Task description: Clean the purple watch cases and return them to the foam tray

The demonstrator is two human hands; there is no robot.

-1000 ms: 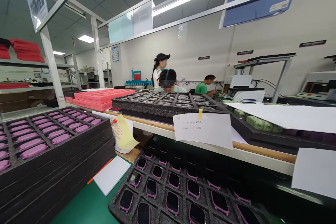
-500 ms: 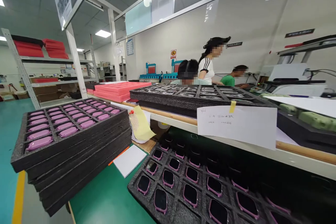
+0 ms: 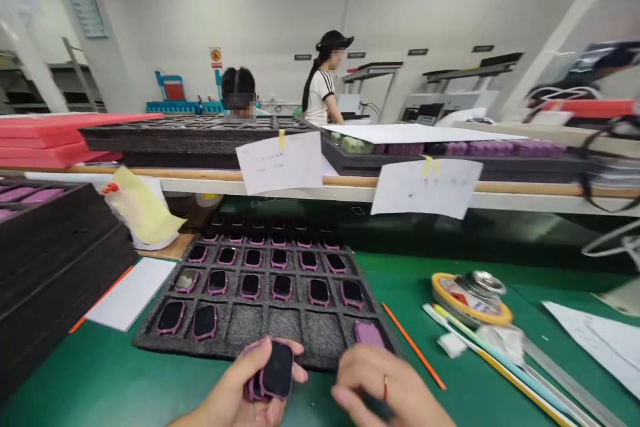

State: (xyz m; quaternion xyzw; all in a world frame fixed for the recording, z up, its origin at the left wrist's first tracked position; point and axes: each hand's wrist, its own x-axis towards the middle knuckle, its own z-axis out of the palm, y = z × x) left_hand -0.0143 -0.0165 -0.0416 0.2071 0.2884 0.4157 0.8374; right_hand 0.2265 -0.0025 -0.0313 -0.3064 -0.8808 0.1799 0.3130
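Note:
My left hand (image 3: 250,380) is closed around a small stack of smartwatches (image 3: 278,369) with purple frames, the top one showing its black screen. To its right, my right hand (image 3: 380,383) has loosely bent fingers, thumb apart, and a ring on one finger; I see nothing held in it. Just beyond its knuckles, a smartwatch (image 3: 369,333) with its purple back up lies in the right front compartment of the black foam tray (image 3: 215,345). Rows of purple-framed smartwatches fill the tray's farther compartments, mostly dark screens up. Several front-row compartments show bare foam.
Black foam trays (image 3: 60,260) are stacked at left beside a white sheet (image 3: 131,293). At right lie an orange stick (image 3: 414,345), a toothbrush (image 3: 480,350), a yellow tape roll (image 3: 470,297) and a metal ruler (image 3: 565,373). A shelf (image 3: 350,188) with more trays spans the back.
The view has swung right and down, bringing both hands into sight, the left with smartwatches. The left-hand tray stack has shifted toward the picture's left edge.

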